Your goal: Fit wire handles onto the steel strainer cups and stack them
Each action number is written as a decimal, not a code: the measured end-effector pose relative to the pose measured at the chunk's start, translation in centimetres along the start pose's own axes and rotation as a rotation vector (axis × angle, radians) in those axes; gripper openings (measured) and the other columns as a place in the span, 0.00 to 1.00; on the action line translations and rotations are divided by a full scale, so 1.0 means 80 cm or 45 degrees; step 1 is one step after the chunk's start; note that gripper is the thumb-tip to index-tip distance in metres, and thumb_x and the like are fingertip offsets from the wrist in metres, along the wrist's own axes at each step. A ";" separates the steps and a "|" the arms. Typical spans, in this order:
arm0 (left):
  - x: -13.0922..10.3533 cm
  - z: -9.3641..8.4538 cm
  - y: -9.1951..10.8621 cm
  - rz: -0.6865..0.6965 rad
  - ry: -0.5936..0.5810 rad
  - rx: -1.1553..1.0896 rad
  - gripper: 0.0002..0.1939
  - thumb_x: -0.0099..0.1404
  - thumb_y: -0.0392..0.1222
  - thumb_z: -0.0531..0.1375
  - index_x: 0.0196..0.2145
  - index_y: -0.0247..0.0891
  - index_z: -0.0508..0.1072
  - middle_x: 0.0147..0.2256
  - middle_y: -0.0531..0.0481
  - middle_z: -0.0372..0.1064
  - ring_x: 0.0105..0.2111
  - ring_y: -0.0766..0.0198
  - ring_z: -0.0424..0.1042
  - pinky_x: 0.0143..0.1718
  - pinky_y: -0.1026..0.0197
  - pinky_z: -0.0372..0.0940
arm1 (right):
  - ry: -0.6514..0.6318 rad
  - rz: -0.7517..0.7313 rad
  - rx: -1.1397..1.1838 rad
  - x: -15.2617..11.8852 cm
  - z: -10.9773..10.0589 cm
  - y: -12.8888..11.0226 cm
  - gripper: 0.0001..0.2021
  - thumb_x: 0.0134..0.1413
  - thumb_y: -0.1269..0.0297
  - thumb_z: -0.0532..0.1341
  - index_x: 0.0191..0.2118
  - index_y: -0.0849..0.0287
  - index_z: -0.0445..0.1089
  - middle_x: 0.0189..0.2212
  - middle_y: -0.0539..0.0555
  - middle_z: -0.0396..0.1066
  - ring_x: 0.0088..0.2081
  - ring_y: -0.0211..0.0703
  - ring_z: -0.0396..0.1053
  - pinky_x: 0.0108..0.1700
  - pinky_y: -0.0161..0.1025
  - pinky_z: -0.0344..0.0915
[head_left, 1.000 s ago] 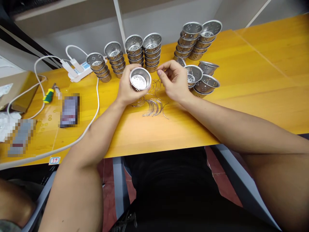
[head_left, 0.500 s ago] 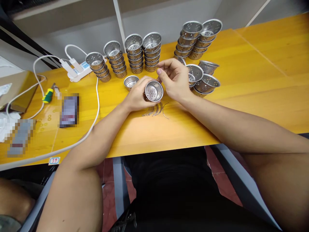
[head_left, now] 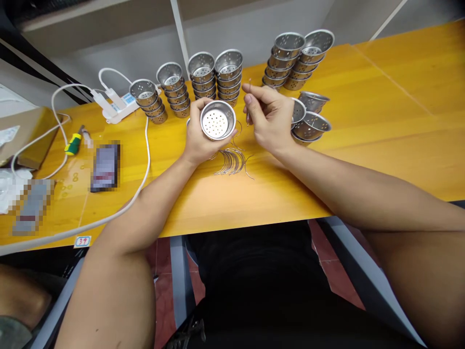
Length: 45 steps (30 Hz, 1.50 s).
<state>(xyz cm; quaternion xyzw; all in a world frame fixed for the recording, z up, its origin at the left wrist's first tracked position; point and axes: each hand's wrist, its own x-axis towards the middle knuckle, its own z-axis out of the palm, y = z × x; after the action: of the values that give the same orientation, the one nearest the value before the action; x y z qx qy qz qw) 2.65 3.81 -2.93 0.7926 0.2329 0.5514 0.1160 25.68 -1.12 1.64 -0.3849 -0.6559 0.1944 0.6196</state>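
Note:
My left hand (head_left: 198,135) is wrapped round a perforated metal cup (head_left: 218,121), its open mouth tipped toward me. To the right of it, my right hand (head_left: 271,116) pinches a thin curved wire (head_left: 249,89) between thumb and fingers, apart from the cup. Just below the cup, a row of curved wires (head_left: 232,162) lies on the yellow table (head_left: 203,203). Beyond my right wrist sit several loose perforated cups (head_left: 311,125), one on its side and partly hidden by the hand.
Stacks of perforated cups (head_left: 202,72) stand along the back, with further stacks (head_left: 288,53) to the right. At left are a power strip (head_left: 119,107), a white cable (head_left: 148,160), a green-yellow screwdriver (head_left: 73,143) and a blurred phone-like object (head_left: 105,167). Another person's leg shows lower left.
The cup in my left hand has moved up and left and turned its mouth more toward me. My right hand has drawn away from it with the wire, now held nearly upright.

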 end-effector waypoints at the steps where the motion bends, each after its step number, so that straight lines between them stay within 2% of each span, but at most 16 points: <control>1: 0.000 -0.001 -0.003 -0.010 0.008 0.001 0.56 0.62 0.78 0.76 0.73 0.56 0.55 0.64 0.43 0.70 0.66 0.43 0.80 0.73 0.36 0.74 | -0.022 -0.001 0.008 -0.002 0.002 0.001 0.32 0.74 0.24 0.63 0.65 0.41 0.82 0.37 0.54 0.79 0.34 0.51 0.79 0.39 0.52 0.83; 3: 0.000 -0.002 -0.008 -0.027 0.010 -0.003 0.56 0.63 0.77 0.76 0.74 0.56 0.54 0.66 0.43 0.69 0.67 0.43 0.79 0.74 0.36 0.73 | -0.054 -0.019 0.055 -0.006 0.006 0.005 0.32 0.73 0.24 0.65 0.63 0.46 0.80 0.36 0.54 0.79 0.34 0.48 0.78 0.38 0.49 0.82; 5: 0.000 -0.003 -0.009 -0.032 0.015 -0.021 0.55 0.64 0.76 0.76 0.75 0.57 0.54 0.68 0.42 0.68 0.68 0.43 0.78 0.75 0.36 0.73 | -0.073 -0.048 0.097 -0.008 0.011 0.010 0.31 0.74 0.25 0.65 0.57 0.49 0.79 0.37 0.55 0.79 0.36 0.48 0.79 0.40 0.48 0.82; 7: 0.000 -0.003 -0.008 -0.021 0.034 -0.045 0.52 0.67 0.75 0.73 0.76 0.56 0.55 0.68 0.42 0.67 0.68 0.43 0.77 0.75 0.36 0.73 | -0.087 -0.059 0.105 -0.009 0.013 0.013 0.29 0.75 0.26 0.64 0.52 0.50 0.78 0.38 0.55 0.79 0.40 0.49 0.80 0.42 0.49 0.83; 11: -0.001 -0.004 -0.006 -0.018 0.061 -0.033 0.46 0.73 0.72 0.69 0.77 0.56 0.56 0.69 0.41 0.66 0.71 0.41 0.74 0.78 0.35 0.70 | -0.054 -0.082 0.079 -0.007 0.012 0.015 0.27 0.77 0.29 0.65 0.49 0.51 0.80 0.38 0.55 0.78 0.42 0.50 0.79 0.45 0.51 0.83; 14: -0.002 -0.007 -0.007 -0.050 0.021 0.028 0.49 0.70 0.71 0.73 0.77 0.55 0.58 0.68 0.41 0.67 0.70 0.42 0.74 0.77 0.35 0.70 | -0.004 -0.121 0.051 -0.006 0.011 0.013 0.26 0.77 0.30 0.65 0.49 0.50 0.81 0.38 0.55 0.78 0.38 0.47 0.75 0.42 0.49 0.80; 18: -0.004 -0.009 -0.013 -0.054 0.007 0.056 0.49 0.62 0.73 0.79 0.70 0.53 0.64 0.63 0.43 0.70 0.66 0.44 0.77 0.73 0.36 0.73 | 0.011 -0.138 0.054 -0.005 0.011 0.007 0.27 0.77 0.29 0.65 0.51 0.51 0.81 0.33 0.52 0.73 0.30 0.43 0.66 0.32 0.45 0.70; 21: -0.005 -0.006 -0.018 -0.063 0.009 0.023 0.50 0.62 0.73 0.79 0.70 0.53 0.62 0.63 0.43 0.71 0.64 0.46 0.79 0.72 0.38 0.75 | 0.004 -0.143 0.081 -0.004 0.011 0.001 0.26 0.76 0.30 0.66 0.50 0.50 0.80 0.30 0.50 0.69 0.27 0.41 0.61 0.28 0.44 0.64; 27: -0.006 -0.003 -0.021 -0.075 -0.061 0.008 0.56 0.63 0.72 0.79 0.75 0.54 0.56 0.67 0.41 0.70 0.67 0.44 0.79 0.74 0.39 0.74 | -0.048 -0.137 0.116 -0.004 0.010 -0.001 0.27 0.75 0.28 0.66 0.48 0.50 0.77 0.26 0.47 0.61 0.24 0.39 0.54 0.26 0.43 0.60; 30: -0.006 -0.004 -0.017 -0.063 -0.121 0.012 0.53 0.68 0.71 0.76 0.78 0.54 0.56 0.70 0.39 0.68 0.71 0.42 0.75 0.77 0.37 0.70 | -0.076 -0.086 0.072 -0.003 0.006 0.003 0.30 0.73 0.25 0.65 0.49 0.50 0.77 0.25 0.47 0.60 0.25 0.40 0.55 0.27 0.43 0.64; 34: -0.005 -0.004 -0.008 -0.081 -0.105 0.054 0.50 0.64 0.72 0.78 0.72 0.52 0.64 0.66 0.41 0.72 0.68 0.42 0.77 0.75 0.36 0.72 | -0.117 -0.012 0.042 -0.003 0.003 0.009 0.32 0.71 0.22 0.65 0.49 0.50 0.78 0.25 0.48 0.61 0.27 0.43 0.60 0.33 0.47 0.73; 38: -0.005 -0.002 -0.002 -0.089 -0.089 0.035 0.45 0.63 0.73 0.78 0.67 0.51 0.68 0.61 0.43 0.74 0.62 0.46 0.80 0.70 0.38 0.76 | -0.173 -0.001 0.027 -0.006 0.003 0.006 0.33 0.70 0.21 0.65 0.48 0.50 0.80 0.25 0.50 0.63 0.27 0.44 0.61 0.34 0.48 0.73; 45: -0.009 0.005 -0.006 -0.077 -0.206 -0.049 0.47 0.69 0.73 0.74 0.72 0.52 0.59 0.61 0.43 0.74 0.61 0.48 0.81 0.68 0.38 0.78 | -0.215 0.050 0.017 -0.009 0.006 -0.008 0.29 0.68 0.25 0.70 0.46 0.50 0.79 0.24 0.48 0.61 0.27 0.43 0.59 0.33 0.45 0.68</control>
<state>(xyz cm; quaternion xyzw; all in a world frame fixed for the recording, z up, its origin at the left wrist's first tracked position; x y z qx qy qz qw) 2.74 3.90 -3.89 0.8248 0.2361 0.4861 0.1663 25.03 -1.94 1.60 -0.3757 -0.6968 0.2429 0.5607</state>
